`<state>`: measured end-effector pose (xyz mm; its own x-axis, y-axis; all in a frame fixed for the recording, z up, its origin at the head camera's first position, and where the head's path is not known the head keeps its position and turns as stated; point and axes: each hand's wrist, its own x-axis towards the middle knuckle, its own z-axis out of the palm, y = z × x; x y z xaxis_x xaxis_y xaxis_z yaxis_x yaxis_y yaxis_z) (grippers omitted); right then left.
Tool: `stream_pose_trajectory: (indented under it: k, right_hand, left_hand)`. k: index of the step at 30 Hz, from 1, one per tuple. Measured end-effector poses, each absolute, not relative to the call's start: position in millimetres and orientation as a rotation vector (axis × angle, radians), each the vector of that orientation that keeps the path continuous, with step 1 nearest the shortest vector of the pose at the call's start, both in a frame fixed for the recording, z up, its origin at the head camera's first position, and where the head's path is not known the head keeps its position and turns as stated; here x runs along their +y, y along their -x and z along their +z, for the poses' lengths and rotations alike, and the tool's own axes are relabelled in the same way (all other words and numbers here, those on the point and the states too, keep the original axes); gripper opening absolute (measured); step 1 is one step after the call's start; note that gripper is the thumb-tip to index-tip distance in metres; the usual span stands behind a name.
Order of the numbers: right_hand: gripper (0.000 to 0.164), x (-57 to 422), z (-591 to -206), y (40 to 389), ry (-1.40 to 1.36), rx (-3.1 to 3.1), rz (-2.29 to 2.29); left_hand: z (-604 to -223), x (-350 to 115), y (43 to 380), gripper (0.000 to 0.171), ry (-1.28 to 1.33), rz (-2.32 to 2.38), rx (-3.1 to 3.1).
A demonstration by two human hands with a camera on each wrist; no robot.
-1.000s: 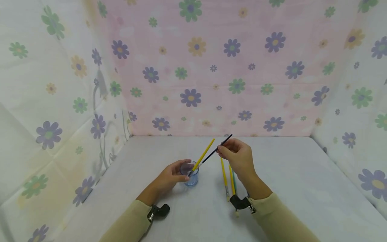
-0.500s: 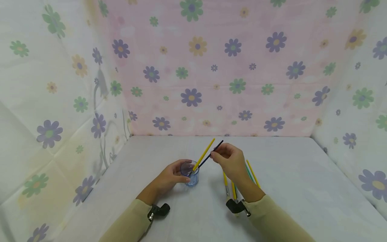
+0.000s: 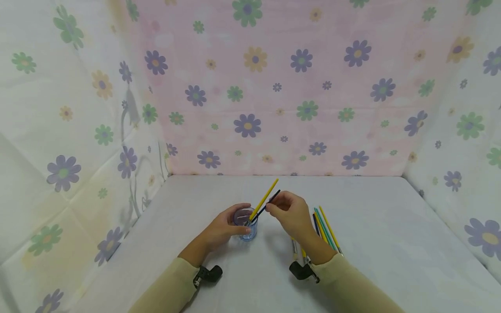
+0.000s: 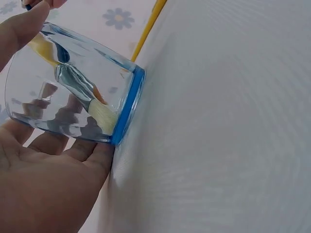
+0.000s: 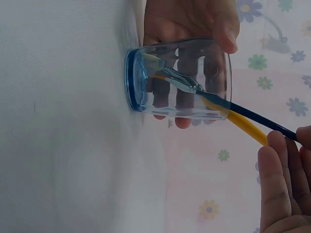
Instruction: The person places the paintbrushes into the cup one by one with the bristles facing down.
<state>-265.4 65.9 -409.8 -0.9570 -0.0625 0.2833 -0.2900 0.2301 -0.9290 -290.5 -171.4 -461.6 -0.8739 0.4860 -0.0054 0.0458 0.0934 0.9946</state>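
Observation:
My left hand (image 3: 222,226) holds a clear, blue-tinted glass (image 4: 77,116) from its left side, fingers behind and thumb in front. The glass stands upright on the white table. Inside it leans a yellow paintbrush (image 3: 266,196), its pale bristles down at the base. My right hand (image 3: 291,215) pinches a thin dark-handled paintbrush (image 5: 262,120) by the handle. That brush's metal ferrule and tip are inside the glass, beside the yellow brush. Both handles slant up to the right over the rim.
Several more paintbrushes (image 3: 325,228), with yellow, green and dark handles, lie on the white table (image 3: 391,243) under and beside my right forearm. Flower-patterned cloth (image 3: 282,100) stands behind the table and on both sides.
My right hand has moved left and down, bringing the dark paintbrush's tip into the glass. More of the brushes on the table now show. My left hand has stayed around the glass.

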Motion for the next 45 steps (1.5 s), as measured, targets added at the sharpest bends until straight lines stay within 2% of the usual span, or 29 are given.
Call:
stream_pose_trajectory:
  k: [14, 21, 28, 37, 45]
  right_hand:
    - [0.011, 69, -413, 270, -0.281, -2.374, 1.823]
    - [0.024, 83, -407, 271, -0.292, -2.387, 1.930]
    - [0.026, 118, -404, 272, -0.328, -2.511, 1.778]
    - [0.021, 171, -407, 274, -0.174, -2.698, 1.520]
    - [0.038, 213, -407, 284, -0.064, -2.812, 1.533]
  left_hand:
    - [-462, -171, 291, 0.070, -0.489, 1.789, 2.098]
    - [-459, -174, 297, 0.071, -0.541, 1.736, 2.121]
    - [-455, -176, 314, 0.073, -0.625, 1.714, 2.103]
    - [-463, -176, 322, 0.068, -0.597, 1.782, 2.079]
    - [-461, -174, 321, 0.065, -0.559, 1.743, 2.124]
